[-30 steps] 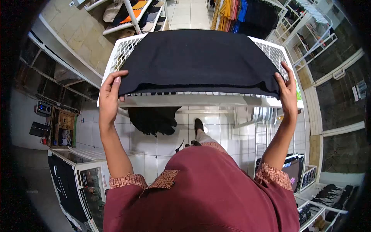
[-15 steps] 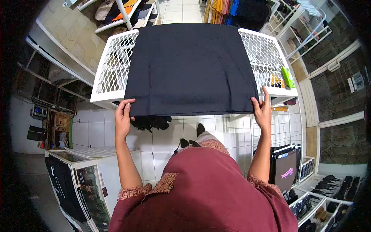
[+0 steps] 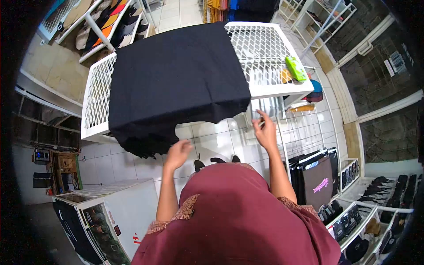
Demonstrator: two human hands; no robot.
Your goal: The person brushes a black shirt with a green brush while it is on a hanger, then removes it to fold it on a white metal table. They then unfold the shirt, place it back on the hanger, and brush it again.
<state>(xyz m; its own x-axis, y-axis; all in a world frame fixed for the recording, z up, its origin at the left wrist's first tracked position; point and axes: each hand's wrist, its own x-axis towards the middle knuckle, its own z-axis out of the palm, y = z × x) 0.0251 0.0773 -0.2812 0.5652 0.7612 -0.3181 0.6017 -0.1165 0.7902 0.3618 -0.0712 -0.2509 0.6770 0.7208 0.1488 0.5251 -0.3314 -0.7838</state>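
Black cloth [image 3: 176, 75] lies spread over a white mesh-topped table [image 3: 264, 91], its front edge hanging over the near side. A bunched, fringed part droops at the lower left. My left hand [image 3: 179, 153] is just right of that drooping part, its fingers partly blurred, so its grip cannot be made out. Off the cloth's right corner, my right hand [image 3: 265, 131] has its fingers apart and holds nothing. A bright green packet [image 3: 295, 69] rests on the mesh at the table's right end.
Shelves of caps [image 3: 117, 20] stand at the upper left. At the lower left is a white cabinet [image 3: 132, 212]. Dark bags hang on a rack [image 3: 316, 179] at the right, above shelves of small goods [image 3: 349, 221]. Hanging clothes [image 3: 216, 9] show beyond the table.
Both hands have come off the cloth's front corners and drawn back toward the body. The front edge now hangs loosely over the table. The view has shifted right.
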